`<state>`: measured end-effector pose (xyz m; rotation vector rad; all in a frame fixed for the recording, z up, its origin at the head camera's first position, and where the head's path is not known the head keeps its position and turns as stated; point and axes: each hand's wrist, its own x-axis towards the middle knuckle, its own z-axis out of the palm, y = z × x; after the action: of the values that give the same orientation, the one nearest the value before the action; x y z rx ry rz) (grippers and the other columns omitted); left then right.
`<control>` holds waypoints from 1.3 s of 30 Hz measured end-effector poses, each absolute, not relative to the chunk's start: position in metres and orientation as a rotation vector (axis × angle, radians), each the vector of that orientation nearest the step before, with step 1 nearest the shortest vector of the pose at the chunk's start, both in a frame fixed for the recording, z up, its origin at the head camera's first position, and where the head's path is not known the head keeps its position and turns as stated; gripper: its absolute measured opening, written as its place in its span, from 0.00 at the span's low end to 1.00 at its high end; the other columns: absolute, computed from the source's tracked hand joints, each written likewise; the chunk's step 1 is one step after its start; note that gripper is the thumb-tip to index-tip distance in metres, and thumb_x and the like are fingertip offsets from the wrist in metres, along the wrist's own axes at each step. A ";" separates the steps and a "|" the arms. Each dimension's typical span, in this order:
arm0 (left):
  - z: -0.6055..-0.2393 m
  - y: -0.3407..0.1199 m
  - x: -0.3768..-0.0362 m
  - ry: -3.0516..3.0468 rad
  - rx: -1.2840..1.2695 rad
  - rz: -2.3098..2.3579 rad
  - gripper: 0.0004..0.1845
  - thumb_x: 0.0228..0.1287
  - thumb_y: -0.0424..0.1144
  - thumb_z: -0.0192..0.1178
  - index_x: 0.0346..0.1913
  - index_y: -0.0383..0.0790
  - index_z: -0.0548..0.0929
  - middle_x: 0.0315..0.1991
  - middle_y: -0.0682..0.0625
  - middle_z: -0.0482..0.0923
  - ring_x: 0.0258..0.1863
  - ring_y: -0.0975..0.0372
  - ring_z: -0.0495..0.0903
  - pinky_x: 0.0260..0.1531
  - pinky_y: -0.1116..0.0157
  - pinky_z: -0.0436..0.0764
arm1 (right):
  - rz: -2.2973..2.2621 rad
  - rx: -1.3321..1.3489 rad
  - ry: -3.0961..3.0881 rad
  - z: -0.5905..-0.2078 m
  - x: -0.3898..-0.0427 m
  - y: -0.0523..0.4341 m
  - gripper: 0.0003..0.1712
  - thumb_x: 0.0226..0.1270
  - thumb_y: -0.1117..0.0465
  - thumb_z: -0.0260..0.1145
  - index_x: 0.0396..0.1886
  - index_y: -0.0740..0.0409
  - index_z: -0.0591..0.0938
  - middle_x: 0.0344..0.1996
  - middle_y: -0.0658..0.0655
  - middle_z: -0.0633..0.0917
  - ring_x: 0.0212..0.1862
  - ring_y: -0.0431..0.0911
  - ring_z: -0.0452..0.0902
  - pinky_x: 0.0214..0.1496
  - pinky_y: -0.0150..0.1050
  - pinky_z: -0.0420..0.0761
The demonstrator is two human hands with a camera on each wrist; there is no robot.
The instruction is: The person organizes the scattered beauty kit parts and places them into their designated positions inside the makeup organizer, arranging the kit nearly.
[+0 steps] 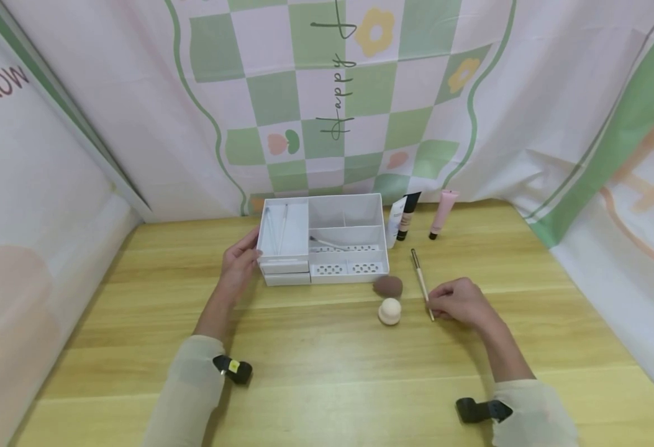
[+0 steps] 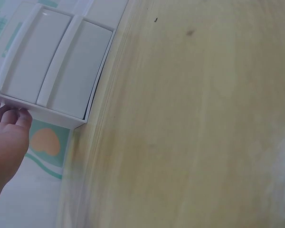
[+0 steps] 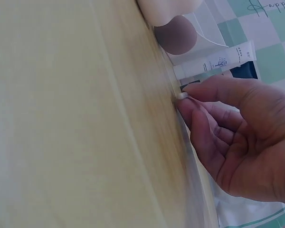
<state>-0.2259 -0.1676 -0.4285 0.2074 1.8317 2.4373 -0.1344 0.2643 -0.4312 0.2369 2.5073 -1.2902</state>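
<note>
A white desktop organizer (image 1: 349,239) stands at the back of the table. My left hand (image 1: 239,264) rests against its left side, fingertips at the wall beside the two drawers (image 2: 35,54). On the right, my right hand (image 1: 459,300) pinches the pale handle end of a makeup brush (image 1: 420,276), whose dark head points away from me. In the right wrist view only the brush's light tip (image 3: 183,96) shows between the fingers. A brown makeup sponge (image 1: 388,286) and a cream makeup sponge (image 1: 390,311) sit left of the brush.
A white tube (image 1: 396,222), a black-capped beige tube (image 1: 408,217) and a pink tube (image 1: 443,215) stand right of the organizer. Thin sticks (image 1: 282,230) lie on its left top, and another brush (image 1: 328,243) lies in a compartment. A patterned curtain (image 1: 327,112) hangs behind.
</note>
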 end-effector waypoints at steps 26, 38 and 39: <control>-0.430 -0.168 -0.226 1.840 0.225 2.440 0.33 0.68 0.22 0.45 0.77 0.27 0.57 0.81 0.39 0.54 0.82 0.51 0.54 0.75 0.68 0.70 | -1.786 0.100 2.175 -0.410 -0.133 0.261 0.16 0.68 0.67 0.66 0.53 0.70 0.82 0.32 0.44 0.88 0.36 0.36 0.85 0.45 0.30 0.90; -0.429 -0.169 -0.226 1.839 0.237 2.428 0.33 0.69 0.22 0.44 0.78 0.29 0.56 0.82 0.41 0.52 0.82 0.53 0.53 0.80 0.59 0.62 | -1.972 0.005 2.031 -0.398 -0.134 0.248 0.09 0.70 0.69 0.63 0.40 0.52 0.85 0.32 0.46 0.88 0.36 0.37 0.85 0.44 0.28 0.89; -0.429 -0.168 -0.226 1.838 0.237 2.428 0.33 0.69 0.22 0.44 0.78 0.29 0.56 0.82 0.41 0.52 0.82 0.53 0.53 0.80 0.59 0.61 | -1.980 -0.002 2.024 -0.397 -0.134 0.246 0.09 0.70 0.69 0.63 0.40 0.52 0.85 0.32 0.46 0.88 0.36 0.37 0.85 0.44 0.28 0.89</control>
<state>-0.2262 -0.1685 -0.4291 0.2369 1.8381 2.4283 -0.1340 0.2465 -0.3972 -0.0016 2.0238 -1.9795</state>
